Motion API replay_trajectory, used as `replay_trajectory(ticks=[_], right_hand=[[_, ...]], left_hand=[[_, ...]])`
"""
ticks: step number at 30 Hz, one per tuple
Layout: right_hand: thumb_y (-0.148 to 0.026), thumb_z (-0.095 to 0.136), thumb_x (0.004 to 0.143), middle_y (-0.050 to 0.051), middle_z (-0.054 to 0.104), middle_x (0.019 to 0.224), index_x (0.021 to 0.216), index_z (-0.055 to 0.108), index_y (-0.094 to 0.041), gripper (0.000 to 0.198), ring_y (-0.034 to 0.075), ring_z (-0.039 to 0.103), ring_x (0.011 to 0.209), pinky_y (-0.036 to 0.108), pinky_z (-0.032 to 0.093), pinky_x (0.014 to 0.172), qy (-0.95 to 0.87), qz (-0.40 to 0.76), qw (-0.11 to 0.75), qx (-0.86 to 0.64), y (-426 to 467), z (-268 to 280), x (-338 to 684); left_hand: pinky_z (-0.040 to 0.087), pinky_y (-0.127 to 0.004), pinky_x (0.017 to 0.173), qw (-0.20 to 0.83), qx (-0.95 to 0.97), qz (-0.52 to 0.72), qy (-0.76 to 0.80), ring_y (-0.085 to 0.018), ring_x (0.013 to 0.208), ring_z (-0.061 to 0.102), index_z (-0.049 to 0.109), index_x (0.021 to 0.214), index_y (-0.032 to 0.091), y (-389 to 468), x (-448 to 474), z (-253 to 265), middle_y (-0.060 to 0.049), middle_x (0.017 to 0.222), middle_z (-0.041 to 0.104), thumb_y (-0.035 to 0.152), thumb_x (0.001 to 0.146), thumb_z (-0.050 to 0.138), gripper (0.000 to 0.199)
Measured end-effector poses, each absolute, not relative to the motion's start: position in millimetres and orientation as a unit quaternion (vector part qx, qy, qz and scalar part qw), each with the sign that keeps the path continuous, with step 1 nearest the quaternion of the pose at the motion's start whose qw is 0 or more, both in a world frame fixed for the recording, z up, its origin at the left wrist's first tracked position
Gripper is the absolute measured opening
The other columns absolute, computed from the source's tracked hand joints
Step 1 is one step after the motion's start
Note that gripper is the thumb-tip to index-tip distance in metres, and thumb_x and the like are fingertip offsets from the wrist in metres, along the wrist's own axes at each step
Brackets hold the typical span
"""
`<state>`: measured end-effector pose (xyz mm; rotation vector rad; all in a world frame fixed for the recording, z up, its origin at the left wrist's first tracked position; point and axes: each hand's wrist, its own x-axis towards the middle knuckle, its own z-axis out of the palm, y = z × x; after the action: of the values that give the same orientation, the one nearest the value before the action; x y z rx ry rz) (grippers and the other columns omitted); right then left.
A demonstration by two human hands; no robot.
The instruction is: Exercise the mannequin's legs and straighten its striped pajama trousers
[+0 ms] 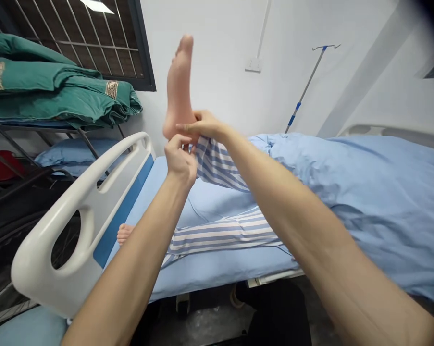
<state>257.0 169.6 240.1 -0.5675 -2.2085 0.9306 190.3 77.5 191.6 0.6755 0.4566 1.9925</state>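
Note:
A bare foot (179,86) stands raised above the bed, toes up, with its leg in blue-and-white striped trousers (220,166). My right hand (205,126) is closed around the ankle, thumb across the near side and fingers behind it. Just under the heel, my left hand (181,158) has its fingers curled in against the ankle, beside the trouser cuff. What lies within those left fingers is hidden. The other bare foot (125,233) rests on the mattress, its striped trouser leg (224,235) stretched out along the bed and partly behind my forearms.
A blue quilt (375,192) covers the bed's right part. The white footboard (76,202) rises at left. Beyond it stand a rack with green folded bedding (58,86) and a dark wheelchair (7,226). An IV pole (306,86) stands by the wall.

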Motion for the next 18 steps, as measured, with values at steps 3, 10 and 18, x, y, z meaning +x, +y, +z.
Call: replay_trajectory(ticks=[3, 10, 18], right_hand=[[-0.046, 0.049, 0.070, 0.005, 0.061, 0.083, 0.075, 0.056, 0.002, 0.049, 0.012, 0.061, 0.079, 0.019, 0.043, 0.063, -0.837, 0.344, 0.355, -0.233, 166.4, 261.7, 277.2], [-0.049, 0.059, 0.063, 0.005, 0.063, 0.083, 0.077, 0.058, -0.003, 0.048, 0.011, 0.060, 0.076, 0.016, 0.045, 0.061, -0.837, 0.359, 0.345, -0.225, 171.9, 250.6, 265.6], [-0.061, 0.060, 0.058, 0.003, 0.063, 0.085, 0.091, 0.056, -0.016, 0.056, 0.018, 0.059, 0.077, 0.027, 0.047, 0.063, -0.906, 0.258, 0.180, -0.283, 170.6, 126.7, 174.3]], left_hand=[[0.041, -0.026, 0.083, 0.482, 0.301, 0.808, 0.158, -0.013, 0.089, 0.053, 0.042, 0.063, 0.019, 76.9, 205.3, 208.9, 0.001, 0.085, 0.056, 0.011, 0.062, 0.049, 0.011], [0.041, -0.026, 0.082, 0.474, 0.296, 0.814, 0.159, -0.013, 0.087, 0.054, 0.045, 0.064, 0.019, 76.9, 194.6, 196.1, 0.002, 0.078, 0.054, 0.009, 0.059, 0.048, 0.012], [0.044, -0.028, 0.077, 0.483, 0.146, 0.823, 0.262, -0.012, 0.077, 0.054, 0.050, 0.062, 0.018, 69.8, 120.1, 78.1, 0.002, 0.072, 0.056, 0.008, 0.052, 0.047, 0.015]])
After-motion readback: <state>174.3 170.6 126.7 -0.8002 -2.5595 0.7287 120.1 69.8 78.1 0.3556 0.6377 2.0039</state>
